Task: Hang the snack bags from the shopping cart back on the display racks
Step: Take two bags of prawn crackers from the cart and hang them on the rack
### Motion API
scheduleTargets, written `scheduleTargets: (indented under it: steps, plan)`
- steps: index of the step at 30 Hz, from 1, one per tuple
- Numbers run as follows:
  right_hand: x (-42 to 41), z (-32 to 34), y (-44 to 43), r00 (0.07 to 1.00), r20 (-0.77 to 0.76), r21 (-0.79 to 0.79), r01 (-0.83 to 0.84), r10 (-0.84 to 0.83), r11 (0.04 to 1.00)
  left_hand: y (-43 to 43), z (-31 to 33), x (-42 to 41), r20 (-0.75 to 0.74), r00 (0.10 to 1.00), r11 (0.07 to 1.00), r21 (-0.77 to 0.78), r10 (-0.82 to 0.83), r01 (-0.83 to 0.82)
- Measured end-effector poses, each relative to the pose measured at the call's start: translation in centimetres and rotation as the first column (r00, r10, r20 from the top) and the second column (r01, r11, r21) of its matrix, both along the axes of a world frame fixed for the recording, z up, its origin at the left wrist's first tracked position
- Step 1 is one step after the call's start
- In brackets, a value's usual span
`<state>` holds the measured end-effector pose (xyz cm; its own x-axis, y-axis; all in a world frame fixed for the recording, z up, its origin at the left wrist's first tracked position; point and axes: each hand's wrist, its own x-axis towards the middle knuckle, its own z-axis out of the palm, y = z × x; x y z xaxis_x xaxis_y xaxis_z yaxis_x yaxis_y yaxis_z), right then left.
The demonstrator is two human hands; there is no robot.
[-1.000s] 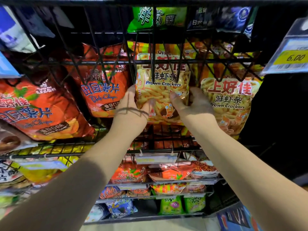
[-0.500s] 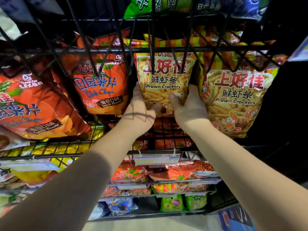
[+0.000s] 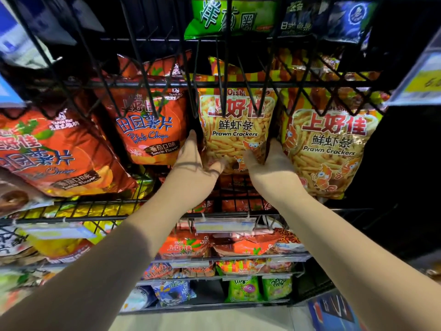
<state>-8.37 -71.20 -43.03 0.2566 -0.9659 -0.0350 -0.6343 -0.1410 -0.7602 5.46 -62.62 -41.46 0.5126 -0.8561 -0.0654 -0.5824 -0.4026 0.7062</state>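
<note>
Your left hand (image 3: pixel 195 161) and right hand (image 3: pixel 270 161) clasp the prawn cracker bag (image 3: pixel 235 130) by its lower corners, thumbs in front. You've lifted it since a second ago; its top now sits among the rack prongs (image 3: pixel 224 101). Hanging looks nearly done.

Arms outstretched, left hand (image 3: pixel 194 161) and right hand (image 3: pixel 272 161) in facing grips.

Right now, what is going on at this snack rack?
A person holds a yellow Prawn Crackers bag between both hands, the left hand on its left edge and the right hand at its lower right corner. The bag's top is up among the hooks of the black wire rack; whether it already hangs I cannot tell.
</note>
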Motion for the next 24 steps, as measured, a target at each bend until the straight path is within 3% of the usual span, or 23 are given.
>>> scheduleTargets:
  steps: [7,13,24]
  plan:
    - [-3.7,3.4,4.2,0.978,-0.131,-0.097,-0.176,0.162,0.98,4.8,3.1,0.5,0.318,0.926,0.976,0.136,-0.205,0.17]
    - [-7.7,8.8,9.7,0.906,-0.312,-0.228,-0.364,0.287,0.903,10.5,9.0,-1.8,0.44,0.842,0.947,0.219,-0.313,0.237]
    - [-15.7,20.2,20.2,0.894,-0.394,-0.456,-0.391,0.212,0.8,20.3,21.2,-9.5,0.621,0.688,0.927,0.263,-0.376,0.269]
